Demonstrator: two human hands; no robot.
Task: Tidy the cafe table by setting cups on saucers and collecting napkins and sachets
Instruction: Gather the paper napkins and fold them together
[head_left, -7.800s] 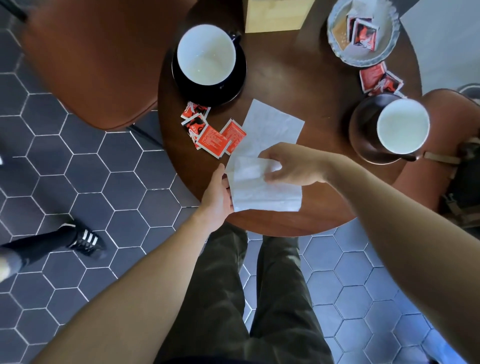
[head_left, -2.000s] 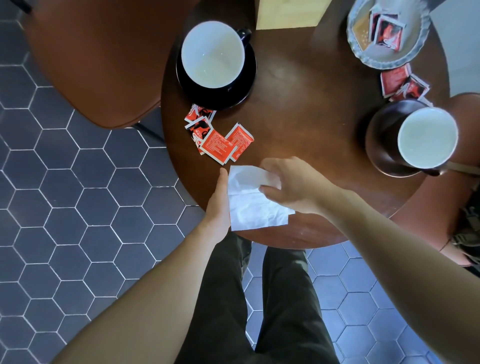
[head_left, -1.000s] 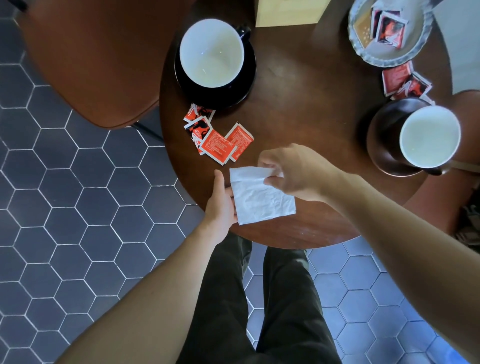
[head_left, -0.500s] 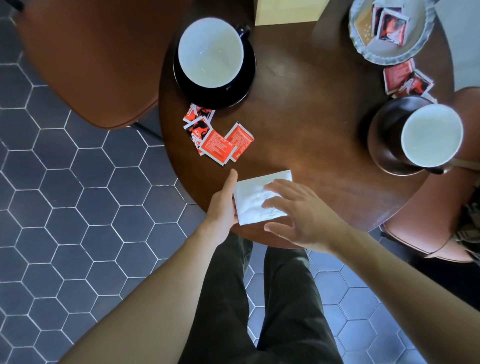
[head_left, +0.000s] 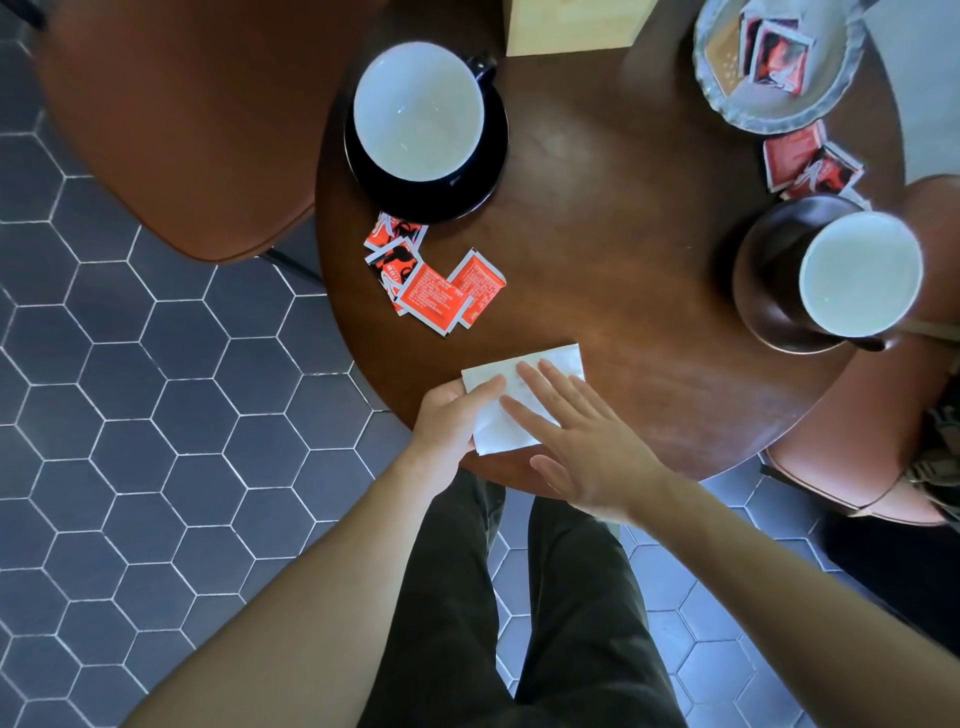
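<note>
We find the folded napkin (head_left: 522, 402) at the lower centre of the frame, on the near edge of the table (head_left: 649, 218), its long axis running up and to the right. The left hand (head_left: 449, 426) pinches its left edge between thumb and fingers. The right hand (head_left: 587, 447) lies open and flat on it, gripping nothing. The loose sachets (head_left: 434, 283) lie up-frame and left of the napkin, well apart; we judge the left hand nearer.
</note>
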